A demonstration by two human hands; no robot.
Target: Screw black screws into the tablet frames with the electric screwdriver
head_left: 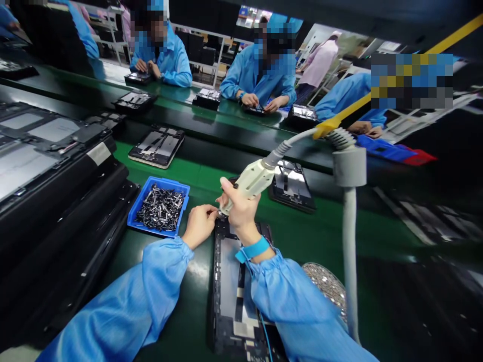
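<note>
An opened tablet (228,261) lies in front of me, its silver battery and dark inner parts showing. My right hand (241,208) is wrapped round a cream-coloured electric screwdriver (253,180), which slants down toward the tablet's top left corner. Close by the tool's tip, my left hand (201,224) pinches with thumb and forefinger at that same corner. Whatever sits between those fingertips is too small to make out. A blue bin (133,219) full of small dark and metallic parts (160,207) stands left of my left hand. My right wrist wears a blue strap (255,248).
Stacked device panels in black trays (86,201) rise at the left. A round dish of screws (327,284) is partly behind my right sleeve. A grey stand (350,251) holds the tool's cable. More opened tablets (160,146) lie beyond, with co-workers (260,75) seated across the line.
</note>
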